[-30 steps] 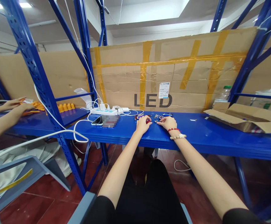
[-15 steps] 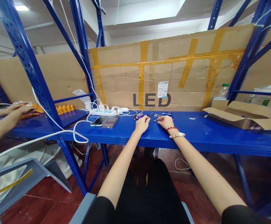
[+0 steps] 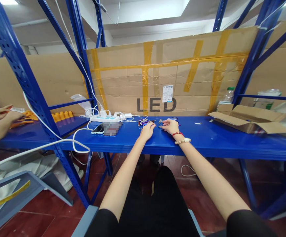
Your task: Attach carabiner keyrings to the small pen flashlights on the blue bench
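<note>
On the blue shelf top (image 3: 194,140), my left hand (image 3: 147,131) rests with its fingers curled together beside a small cluster of shiny purple, blue and reddish pieces (image 3: 143,122). Across a narrow gap, my right hand (image 3: 170,126) has thumb and fingers drawn into a pinch, with a small silvery piece (image 3: 160,126) at or just beside the fingertips. More thin blue pieces (image 3: 174,118) lie behind that hand, partly covered by it. All these pieces are too small to name. What either set of fingers holds is hidden.
To the left lie a white power strip (image 3: 103,118) with cables, a phone (image 3: 98,129) and a blurred-out item (image 3: 112,128). An open cardboard box (image 3: 244,120) stands right. A cardboard wall (image 3: 123,82) closes the back. Another person's hands (image 3: 8,117) work beyond the blue post (image 3: 27,75).
The view has turned slightly right, so the scene sits further left. My hands stay nearly in place over the small pieces. The other person's hands now hold something clear and shiny.
</note>
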`<state>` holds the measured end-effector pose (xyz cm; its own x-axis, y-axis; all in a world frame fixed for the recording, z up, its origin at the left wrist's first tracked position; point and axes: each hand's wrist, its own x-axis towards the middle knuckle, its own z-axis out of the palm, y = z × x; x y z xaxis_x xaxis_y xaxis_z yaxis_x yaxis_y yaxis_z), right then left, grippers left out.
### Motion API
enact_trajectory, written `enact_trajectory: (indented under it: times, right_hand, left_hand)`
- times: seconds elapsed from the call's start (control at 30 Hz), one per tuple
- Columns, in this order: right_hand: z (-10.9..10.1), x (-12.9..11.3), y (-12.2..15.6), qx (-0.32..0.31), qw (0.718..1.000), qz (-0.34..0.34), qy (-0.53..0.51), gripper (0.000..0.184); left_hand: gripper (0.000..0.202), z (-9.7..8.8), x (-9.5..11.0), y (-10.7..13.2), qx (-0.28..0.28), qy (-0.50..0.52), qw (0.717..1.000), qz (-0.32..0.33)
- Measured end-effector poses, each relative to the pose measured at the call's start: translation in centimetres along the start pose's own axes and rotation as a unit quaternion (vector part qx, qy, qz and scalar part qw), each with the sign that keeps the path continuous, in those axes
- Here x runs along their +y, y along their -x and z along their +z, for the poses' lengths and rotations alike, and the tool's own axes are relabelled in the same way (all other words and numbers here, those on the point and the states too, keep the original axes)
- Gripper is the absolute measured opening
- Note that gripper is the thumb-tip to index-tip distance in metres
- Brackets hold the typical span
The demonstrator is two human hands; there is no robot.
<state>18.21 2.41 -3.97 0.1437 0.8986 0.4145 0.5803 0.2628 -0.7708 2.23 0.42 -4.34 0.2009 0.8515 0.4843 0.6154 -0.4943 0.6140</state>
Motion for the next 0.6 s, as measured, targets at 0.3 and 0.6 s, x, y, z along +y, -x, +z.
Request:
enact_trajectory:
  times: [0.3, 0.6]
  right_hand:
    - [0.3, -1.4, 0.4, -0.056, 0.988, -0.021, -0.141, 0.025]
    - [0.6, -1.5, 0.3, -0.094, 0.972, -0.011, -0.213, 0.039]
  left_hand:
    - [0.023, -0.1, 0.0, 0.0, 0.021, 0.023, 0.999, 0.007]
    - [0.012, 0.6, -0.4, -0.2, 0.027, 0.07, 0.997, 0.01]
